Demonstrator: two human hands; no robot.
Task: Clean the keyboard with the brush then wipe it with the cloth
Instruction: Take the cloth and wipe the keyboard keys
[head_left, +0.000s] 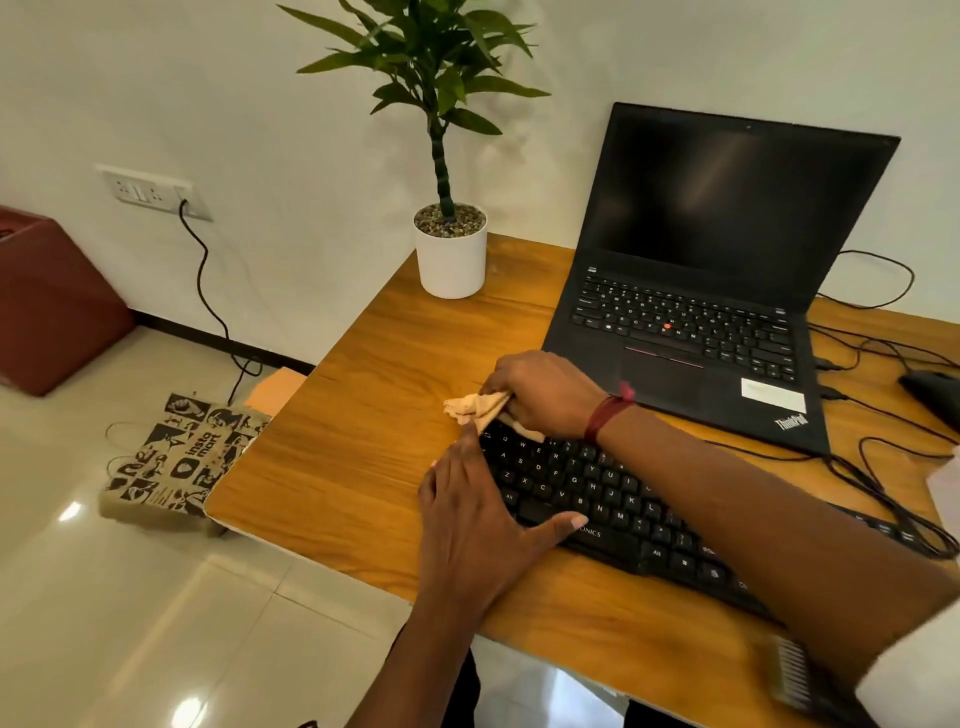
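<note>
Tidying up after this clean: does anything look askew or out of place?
The keyboard lies diagonally, its right end hidden under the right arm. The brush sits at the desk's near edge, bristles possibly overhanging. No spill or damage visible.

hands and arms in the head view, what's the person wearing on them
Both forearms are bare, with no sleeves in sight. The right hand has a dark red thread band around its wrist, with a small reddish tuft sticking up from it. The left hand shows no band, ring or watch.
</note>
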